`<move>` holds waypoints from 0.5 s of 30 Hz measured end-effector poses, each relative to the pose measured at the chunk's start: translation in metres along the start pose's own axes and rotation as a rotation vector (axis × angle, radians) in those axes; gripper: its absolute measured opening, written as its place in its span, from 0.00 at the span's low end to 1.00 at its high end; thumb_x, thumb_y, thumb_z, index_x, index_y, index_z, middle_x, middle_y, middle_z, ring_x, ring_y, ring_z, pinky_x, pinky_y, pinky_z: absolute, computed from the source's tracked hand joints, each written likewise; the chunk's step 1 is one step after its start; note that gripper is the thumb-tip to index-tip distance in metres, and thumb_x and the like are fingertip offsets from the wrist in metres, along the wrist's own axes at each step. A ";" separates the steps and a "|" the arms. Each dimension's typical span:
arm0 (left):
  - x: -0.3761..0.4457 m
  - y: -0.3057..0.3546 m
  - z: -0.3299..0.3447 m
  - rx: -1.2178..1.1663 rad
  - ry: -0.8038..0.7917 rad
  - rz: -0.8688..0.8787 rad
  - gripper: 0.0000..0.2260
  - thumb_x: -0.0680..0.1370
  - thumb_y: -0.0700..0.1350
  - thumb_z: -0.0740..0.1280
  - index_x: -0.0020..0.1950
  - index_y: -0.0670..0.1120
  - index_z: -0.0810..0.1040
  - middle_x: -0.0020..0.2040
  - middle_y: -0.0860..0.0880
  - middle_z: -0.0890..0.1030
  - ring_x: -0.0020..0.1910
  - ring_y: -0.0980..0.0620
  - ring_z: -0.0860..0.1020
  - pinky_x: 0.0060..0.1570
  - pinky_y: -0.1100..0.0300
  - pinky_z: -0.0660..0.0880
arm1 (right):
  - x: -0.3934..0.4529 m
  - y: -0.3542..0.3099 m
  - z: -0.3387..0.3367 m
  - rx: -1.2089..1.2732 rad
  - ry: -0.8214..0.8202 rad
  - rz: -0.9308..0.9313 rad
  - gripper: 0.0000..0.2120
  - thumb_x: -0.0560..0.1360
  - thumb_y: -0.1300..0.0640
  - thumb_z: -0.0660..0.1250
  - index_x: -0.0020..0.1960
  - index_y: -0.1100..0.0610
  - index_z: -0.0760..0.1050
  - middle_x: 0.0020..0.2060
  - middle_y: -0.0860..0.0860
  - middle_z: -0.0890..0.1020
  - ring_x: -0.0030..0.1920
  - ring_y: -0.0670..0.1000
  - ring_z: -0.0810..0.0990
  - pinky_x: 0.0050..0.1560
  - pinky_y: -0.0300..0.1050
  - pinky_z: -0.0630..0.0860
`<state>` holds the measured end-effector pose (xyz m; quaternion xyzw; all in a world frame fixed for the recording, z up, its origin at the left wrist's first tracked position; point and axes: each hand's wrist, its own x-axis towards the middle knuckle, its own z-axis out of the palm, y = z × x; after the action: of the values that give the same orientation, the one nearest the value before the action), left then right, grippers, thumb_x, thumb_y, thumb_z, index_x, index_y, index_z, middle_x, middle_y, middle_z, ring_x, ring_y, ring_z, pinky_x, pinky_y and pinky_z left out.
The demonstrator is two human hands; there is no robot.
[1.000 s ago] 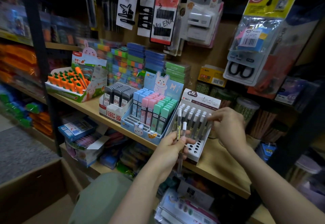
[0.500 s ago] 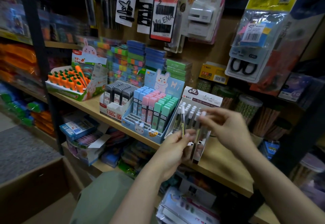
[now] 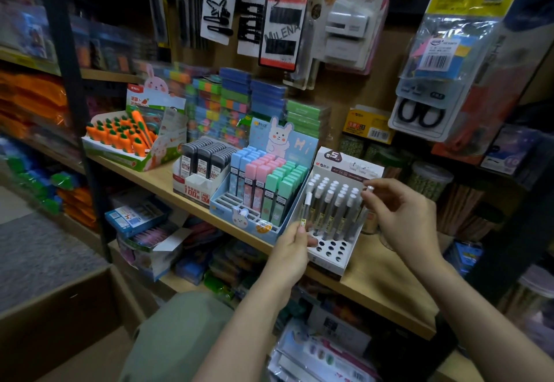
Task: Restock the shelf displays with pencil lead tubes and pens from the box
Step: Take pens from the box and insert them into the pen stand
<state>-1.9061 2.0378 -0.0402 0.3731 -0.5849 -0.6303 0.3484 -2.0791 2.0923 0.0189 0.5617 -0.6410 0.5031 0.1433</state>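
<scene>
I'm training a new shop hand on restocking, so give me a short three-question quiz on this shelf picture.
1. True or false: the left hand holds a clear white-capped lead tube with a yellow label in front of the white perforated cardboard display.
2. Which rows of the display's holes stand empty? A) the back rows B) the front rows C) none
3. Fill in: the right hand pinches a tube by its white ____.

Key: 1 true; 2 B; 3 cap
</scene>
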 end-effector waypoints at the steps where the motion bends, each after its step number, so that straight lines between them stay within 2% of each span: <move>1: 0.001 -0.001 0.000 0.003 -0.005 0.003 0.16 0.85 0.50 0.51 0.70 0.52 0.69 0.54 0.52 0.79 0.45 0.57 0.72 0.60 0.54 0.73 | 0.000 0.001 0.000 -0.011 0.008 -0.001 0.07 0.73 0.55 0.73 0.50 0.49 0.82 0.38 0.36 0.81 0.41 0.33 0.80 0.42 0.22 0.71; 3: 0.003 -0.002 0.000 0.012 -0.012 0.009 0.15 0.85 0.50 0.51 0.69 0.54 0.68 0.55 0.52 0.79 0.44 0.58 0.72 0.52 0.60 0.71 | 0.003 0.005 0.002 -0.046 0.012 0.007 0.07 0.73 0.55 0.73 0.51 0.50 0.82 0.39 0.39 0.82 0.41 0.36 0.81 0.43 0.24 0.73; 4: 0.003 -0.003 0.000 0.016 -0.010 0.011 0.14 0.85 0.50 0.51 0.69 0.54 0.68 0.55 0.52 0.79 0.44 0.58 0.72 0.51 0.60 0.70 | 0.004 0.006 0.004 -0.069 0.005 0.016 0.08 0.73 0.55 0.73 0.52 0.52 0.83 0.40 0.42 0.83 0.40 0.37 0.81 0.45 0.26 0.74; 7: 0.004 -0.004 0.001 0.017 -0.006 0.018 0.14 0.85 0.50 0.51 0.69 0.54 0.69 0.55 0.53 0.79 0.43 0.58 0.72 0.57 0.55 0.72 | 0.004 0.010 0.010 -0.105 0.003 0.037 0.10 0.73 0.55 0.74 0.54 0.53 0.82 0.41 0.43 0.83 0.41 0.38 0.80 0.46 0.29 0.75; 9: 0.003 -0.003 0.001 0.022 0.000 0.018 0.13 0.85 0.50 0.52 0.67 0.54 0.70 0.55 0.53 0.79 0.44 0.57 0.72 0.57 0.53 0.72 | 0.003 0.011 0.012 -0.083 0.018 0.040 0.09 0.72 0.55 0.75 0.52 0.53 0.82 0.40 0.43 0.82 0.40 0.37 0.80 0.44 0.30 0.77; 12: 0.002 -0.003 0.002 0.012 0.004 0.026 0.11 0.85 0.50 0.52 0.63 0.56 0.71 0.53 0.52 0.79 0.44 0.58 0.73 0.50 0.61 0.70 | 0.000 0.012 0.014 -0.113 0.033 0.017 0.07 0.70 0.58 0.76 0.47 0.55 0.84 0.40 0.44 0.80 0.38 0.36 0.77 0.41 0.23 0.71; 15: 0.000 -0.003 0.001 -0.014 0.010 0.067 0.11 0.84 0.49 0.54 0.61 0.55 0.74 0.46 0.53 0.81 0.38 0.62 0.75 0.41 0.66 0.70 | -0.002 0.014 0.015 -0.112 0.026 0.061 0.07 0.69 0.59 0.77 0.46 0.55 0.84 0.41 0.45 0.78 0.37 0.39 0.76 0.38 0.24 0.71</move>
<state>-1.9071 2.0390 -0.0429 0.3541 -0.5908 -0.6205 0.3748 -2.0848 2.0790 0.0037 0.5264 -0.6832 0.4776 0.1674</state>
